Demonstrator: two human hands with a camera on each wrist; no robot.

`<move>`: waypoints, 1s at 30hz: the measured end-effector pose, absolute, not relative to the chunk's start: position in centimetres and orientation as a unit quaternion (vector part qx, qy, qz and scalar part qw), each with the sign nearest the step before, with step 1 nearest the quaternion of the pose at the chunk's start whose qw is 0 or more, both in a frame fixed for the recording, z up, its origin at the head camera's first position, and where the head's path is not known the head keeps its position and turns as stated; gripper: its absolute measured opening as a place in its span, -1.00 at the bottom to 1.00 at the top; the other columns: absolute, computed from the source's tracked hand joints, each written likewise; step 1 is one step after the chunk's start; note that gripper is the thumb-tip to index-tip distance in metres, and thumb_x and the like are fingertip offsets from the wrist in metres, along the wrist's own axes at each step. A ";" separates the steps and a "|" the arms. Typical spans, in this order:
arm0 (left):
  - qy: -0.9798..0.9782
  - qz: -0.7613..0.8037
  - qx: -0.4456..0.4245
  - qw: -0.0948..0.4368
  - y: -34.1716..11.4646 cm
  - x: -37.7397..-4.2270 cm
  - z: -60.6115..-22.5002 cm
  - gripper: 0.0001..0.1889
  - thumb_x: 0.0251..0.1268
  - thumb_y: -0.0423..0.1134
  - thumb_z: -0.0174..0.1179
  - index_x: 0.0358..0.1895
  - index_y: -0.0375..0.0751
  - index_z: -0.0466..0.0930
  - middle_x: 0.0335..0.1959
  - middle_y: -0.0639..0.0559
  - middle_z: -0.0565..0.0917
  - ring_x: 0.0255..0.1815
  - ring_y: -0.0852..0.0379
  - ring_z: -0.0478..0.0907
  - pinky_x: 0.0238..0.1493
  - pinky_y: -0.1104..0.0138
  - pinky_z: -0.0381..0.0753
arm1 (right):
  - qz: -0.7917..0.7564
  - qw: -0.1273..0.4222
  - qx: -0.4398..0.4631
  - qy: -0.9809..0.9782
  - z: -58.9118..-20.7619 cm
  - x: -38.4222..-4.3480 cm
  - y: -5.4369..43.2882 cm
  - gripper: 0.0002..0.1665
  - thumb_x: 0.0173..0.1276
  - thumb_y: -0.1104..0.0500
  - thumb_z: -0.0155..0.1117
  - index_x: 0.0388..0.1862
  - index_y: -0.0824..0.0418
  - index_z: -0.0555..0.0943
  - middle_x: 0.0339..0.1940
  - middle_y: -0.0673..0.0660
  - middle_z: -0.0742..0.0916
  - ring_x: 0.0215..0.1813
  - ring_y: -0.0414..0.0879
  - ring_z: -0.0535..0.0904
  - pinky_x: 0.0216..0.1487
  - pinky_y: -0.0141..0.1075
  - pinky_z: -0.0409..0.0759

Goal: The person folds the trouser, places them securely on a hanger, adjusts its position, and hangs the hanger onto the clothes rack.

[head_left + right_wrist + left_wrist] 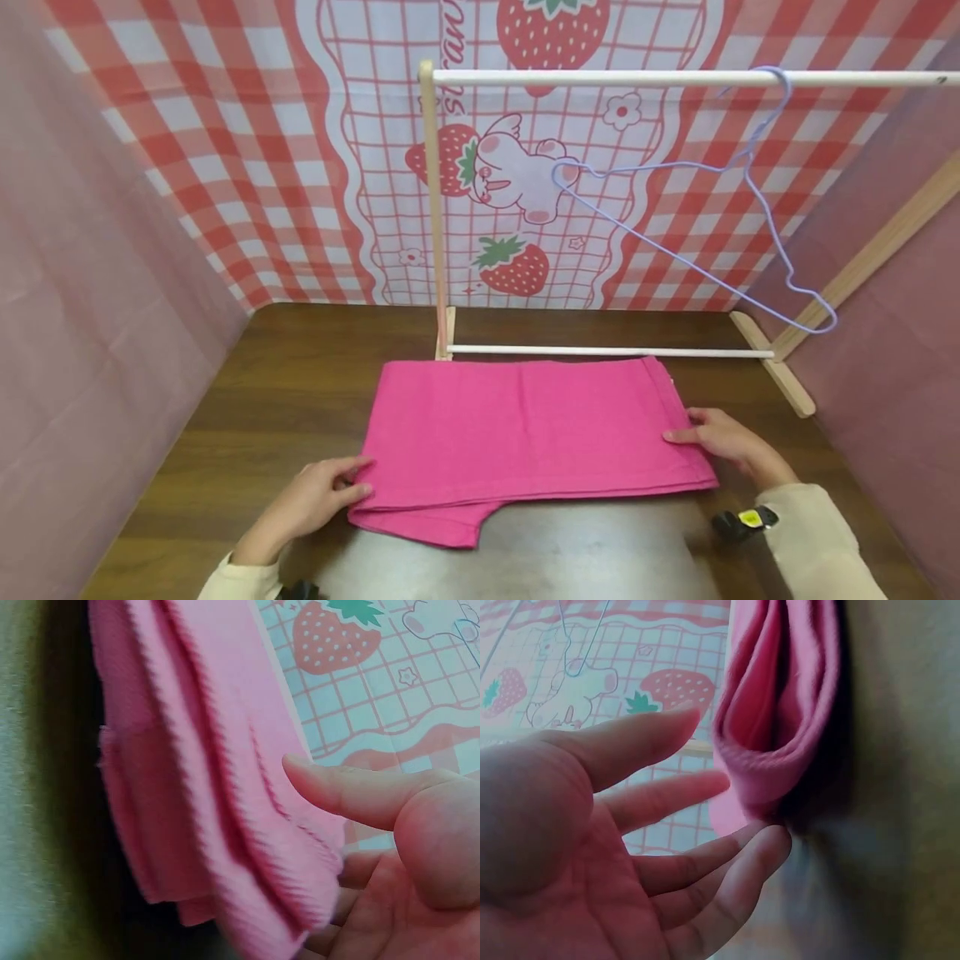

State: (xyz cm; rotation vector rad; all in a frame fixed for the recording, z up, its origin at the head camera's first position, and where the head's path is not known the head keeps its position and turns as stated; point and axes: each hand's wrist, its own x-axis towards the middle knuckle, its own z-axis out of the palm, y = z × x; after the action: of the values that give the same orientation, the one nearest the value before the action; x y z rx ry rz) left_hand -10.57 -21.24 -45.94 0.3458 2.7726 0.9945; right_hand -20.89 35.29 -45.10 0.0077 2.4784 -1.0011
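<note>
Currently, one pink garment [517, 433] is found lying on the brown table [292, 400], across the lower centre of the frame, in front of a rack [600, 78]. Condition of the item: folded into a broad, roughly rectangular stack, bright and even in colour, with a faint crease running down the middle of its upper face. Its near edge shows more than one layer. At the lower left a flap projects below the stack and ends in a curved cut. The left wrist view shows the left end as rounded, nested folds; the right wrist view shows the right end as several thick, hemmed edges, unevenly aligned, with visible ribbed texture.

The left hand [311, 500], lower left, is released: thumb and fingers are spread, fingertips at the garment's left edge. The right hand [731, 442], lower right, rests its straight thumb on the garment's upper face at the right edge; the other fingertips are hidden, so whether it grips cannot be told.

A lilac hanger [652, 241] hangs from the rack's top rail, upper right. A strawberry-printed backdrop [262, 167] covers the rear.
</note>
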 end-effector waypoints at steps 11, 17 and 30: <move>0.917 0.372 0.091 0.117 -21.7 -16.9 -46.0 -0.42 0.28 -0.18 0.27 0.27 -0.45 0.39 -0.09 -0.30 0.69 -0.08 -0.12 0.66 -0.06 0.08 0.62 | -0.358 0.237 0.013 0.903 -43.5 -23.5 35.6 -0.10 0.36 -0.03 0.24 0.25 0.74 0.21 0.07 0.54 0.56 -0.01 0.15 0.60 0.02 -0.03 0.61; 0.925 0.360 0.065 0.100 -22.3 -20.9 -46.7 -0.39 0.30 -0.20 0.23 0.33 -0.46 0.31 -0.03 -0.40 0.63 -0.06 -0.19 0.64 0.05 -0.04 0.55 | -0.351 0.231 0.024 0.907 -43.9 -25.0 34.6 -0.06 0.36 -0.03 0.24 0.24 0.78 0.16 0.11 0.62 0.49 0.04 0.25 0.55 0.04 0.00 0.58; 0.911 0.394 0.075 0.093 -21.5 -27.7 -47.6 -0.61 0.36 -0.19 0.19 0.14 -0.36 0.55 -0.02 -0.36 0.67 -0.32 0.11 0.63 -0.27 0.33 0.59 | -0.392 0.199 0.068 0.896 -44.5 -27.3 33.6 -0.52 0.36 0.10 0.26 -0.07 0.52 0.41 -0.43 0.07 0.55 -0.41 -0.16 0.50 -0.40 -0.25 0.58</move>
State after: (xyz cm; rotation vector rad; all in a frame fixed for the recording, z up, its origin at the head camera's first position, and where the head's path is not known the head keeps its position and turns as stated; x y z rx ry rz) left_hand -27.72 -21.50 -47.58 0.2239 2.7048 1.1704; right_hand -27.31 33.63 -44.47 0.1902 2.5058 -1.0965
